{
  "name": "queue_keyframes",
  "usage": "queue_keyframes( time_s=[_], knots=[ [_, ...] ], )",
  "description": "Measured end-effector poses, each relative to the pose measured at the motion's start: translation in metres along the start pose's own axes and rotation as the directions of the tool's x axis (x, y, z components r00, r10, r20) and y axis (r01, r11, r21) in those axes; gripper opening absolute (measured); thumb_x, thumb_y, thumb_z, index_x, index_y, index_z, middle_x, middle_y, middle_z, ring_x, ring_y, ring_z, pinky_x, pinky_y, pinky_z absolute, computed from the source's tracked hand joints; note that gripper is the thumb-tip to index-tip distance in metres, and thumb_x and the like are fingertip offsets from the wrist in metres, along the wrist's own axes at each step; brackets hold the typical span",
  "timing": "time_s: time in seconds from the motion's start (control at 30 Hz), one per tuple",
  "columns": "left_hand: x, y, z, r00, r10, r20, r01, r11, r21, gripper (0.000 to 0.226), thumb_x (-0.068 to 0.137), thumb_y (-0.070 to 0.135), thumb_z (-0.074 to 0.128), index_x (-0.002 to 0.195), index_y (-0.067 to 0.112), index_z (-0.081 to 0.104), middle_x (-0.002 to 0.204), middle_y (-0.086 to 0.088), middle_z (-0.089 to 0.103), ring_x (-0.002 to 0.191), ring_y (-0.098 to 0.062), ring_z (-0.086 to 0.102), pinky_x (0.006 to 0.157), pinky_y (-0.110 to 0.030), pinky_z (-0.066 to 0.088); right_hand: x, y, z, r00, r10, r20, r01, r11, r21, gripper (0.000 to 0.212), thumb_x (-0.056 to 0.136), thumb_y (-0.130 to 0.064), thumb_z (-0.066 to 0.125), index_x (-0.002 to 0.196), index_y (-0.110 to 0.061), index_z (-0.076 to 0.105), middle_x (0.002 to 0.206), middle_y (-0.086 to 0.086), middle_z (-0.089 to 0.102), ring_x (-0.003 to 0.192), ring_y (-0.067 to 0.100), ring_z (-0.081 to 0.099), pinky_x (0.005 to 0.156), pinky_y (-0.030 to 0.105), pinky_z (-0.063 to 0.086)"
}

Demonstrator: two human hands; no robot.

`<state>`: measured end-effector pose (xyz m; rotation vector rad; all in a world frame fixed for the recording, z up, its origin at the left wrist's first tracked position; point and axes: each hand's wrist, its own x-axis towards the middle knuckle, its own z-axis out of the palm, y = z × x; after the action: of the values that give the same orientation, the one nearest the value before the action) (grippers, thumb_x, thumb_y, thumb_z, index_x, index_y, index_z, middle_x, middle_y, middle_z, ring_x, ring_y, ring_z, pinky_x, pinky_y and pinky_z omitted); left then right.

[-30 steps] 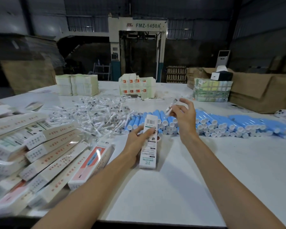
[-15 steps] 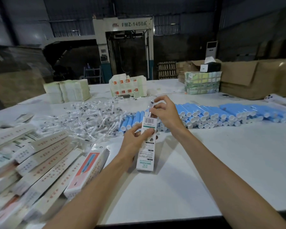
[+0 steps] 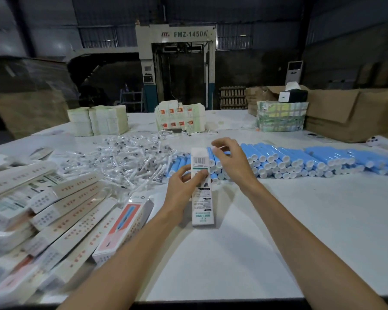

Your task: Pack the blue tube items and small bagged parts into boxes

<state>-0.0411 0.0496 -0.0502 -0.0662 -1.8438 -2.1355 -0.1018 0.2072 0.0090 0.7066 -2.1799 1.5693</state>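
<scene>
A left hand grips a narrow white printed cardboard carton, stood on end mid-worktop. The right hand curls at its top; whether it pinches anything cannot be told. Just behind lie white-capped blue plastic tubes and clear small bagged parts. Long white printed boxes are heaped at the left edge.

Dim warehouse, white table, grey FMZ-1450A machine behind; cardboard cartons — right
</scene>
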Motion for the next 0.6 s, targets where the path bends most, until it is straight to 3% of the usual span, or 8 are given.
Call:
queue_keyframes(
  time_s=[0.1,0.17,0.3,0.43,0.6],
  knots=[
    [0.002,0.001,-0.004,0.999,0.019,-0.03,-0.019,1.0,0.0,0.039,0.09,0.033,0.088,0.125,0.023,0.074,0.117,-0.006,0.08,0.111,-0.03,0.077,0.09,-0.047,0.063,-0.008,0.003,-0.001,0.982,0.141,0.128,-0.158,0.978,0.137,0.023,0.105,-0.029,0.062,0.127,-0.023,0.061,0.115,-0.004,0.071,0.1,0.009,0.067,0.078,0.021,0.05],
    [0.001,0.002,-0.003,0.999,0.035,-0.001,-0.035,0.998,-0.045,0.044,0.09,0.03,0.089,0.129,0.026,0.069,0.116,-0.007,0.081,0.107,-0.03,0.078,0.085,-0.043,0.063,-0.017,0.008,0.005,0.961,0.14,0.238,-0.197,0.952,0.233,0.034,0.103,-0.03,0.066,0.135,-0.024,0.057,0.112,-0.002,0.078,0.101,0.012,0.073,0.084,0.03,0.058],
    [-0.001,0.005,-0.004,0.996,0.084,0.039,-0.079,0.991,-0.111,0.068,0.09,0.025,0.089,0.14,0.052,0.051,0.114,-0.011,0.081,0.098,-0.03,0.081,0.075,-0.035,0.064,-0.025,0.016,0.013,0.976,0.1,0.194,-0.158,0.937,0.311,0.04,0.101,-0.026,0.07,0.139,-0.024,0.059,0.116,0.001,0.078,0.109,0.021,0.074,0.1,0.048,0.057],
    [-0.001,0.008,-0.004,0.993,0.097,0.066,-0.093,0.994,-0.062,0.067,0.093,0.025,0.085,0.145,0.055,0.055,0.111,-0.01,0.081,0.1,-0.027,0.08,0.073,-0.03,0.062,-0.026,0.022,0.014,0.977,0.101,0.189,-0.157,0.938,0.309,0.032,0.104,-0.021,0.064,0.136,-0.022,0.065,0.117,0.003,0.076,0.113,0.024,0.071,0.104,0.05,0.054],
    [-0.003,0.01,-0.006,0.986,0.136,0.099,-0.142,0.989,0.048,0.049,0.096,0.022,0.082,0.14,0.034,0.065,0.108,-0.005,0.083,0.098,-0.021,0.08,0.074,-0.024,0.061,-0.03,0.02,0.01,0.973,0.049,0.227,-0.112,0.954,0.277,0.023,0.106,-0.016,0.057,0.125,-0.018,0.069,0.113,0.0,0.077,0.108,0.027,0.071,0.097,0.043,0.056]
  ],
)
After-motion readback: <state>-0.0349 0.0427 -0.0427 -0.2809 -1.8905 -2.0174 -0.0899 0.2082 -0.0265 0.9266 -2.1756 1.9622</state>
